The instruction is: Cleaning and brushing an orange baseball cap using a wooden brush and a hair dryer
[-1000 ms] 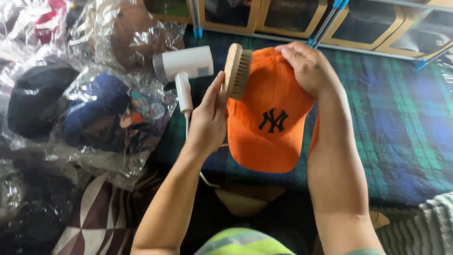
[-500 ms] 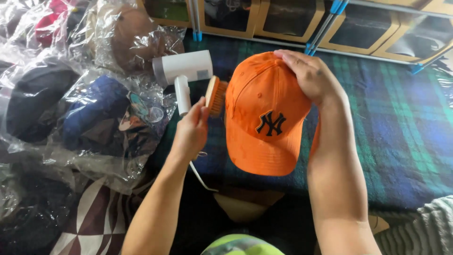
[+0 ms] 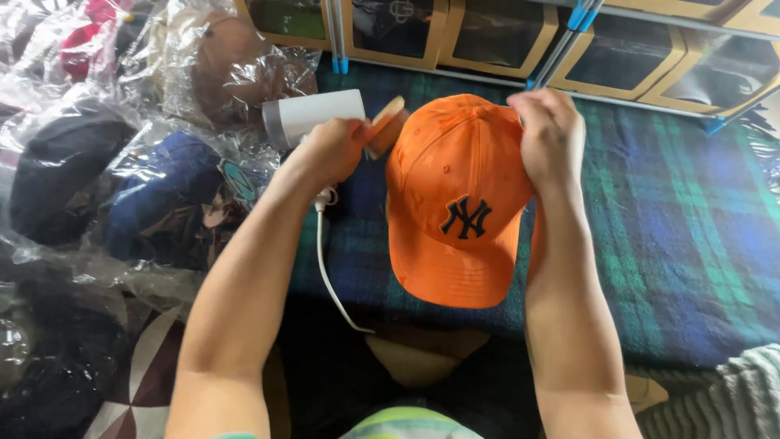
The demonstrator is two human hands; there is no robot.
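The right hand [image 3: 551, 134] pinches the crown edge of an orange cotton baseball cap with a dark embroidered emblem [image 3: 459, 203], holding it up with the brim pointing toward the person, over a dark blue-and-green plaid blanket [image 3: 666, 228]. The left hand [image 3: 329, 150] has its grip closed around a small wooden-backed brush [image 3: 386, 126], whose bristles sit just beside the cap's left side. Behind that hand lies a white handheld appliance with a white cord [image 3: 313, 114]. To the left, dark caps wrapped in clear plastic bags [image 3: 106, 187] lie heaped. Along the blanket's far edge stand tan-framed storage boxes with clear fronts [image 3: 487, 36].
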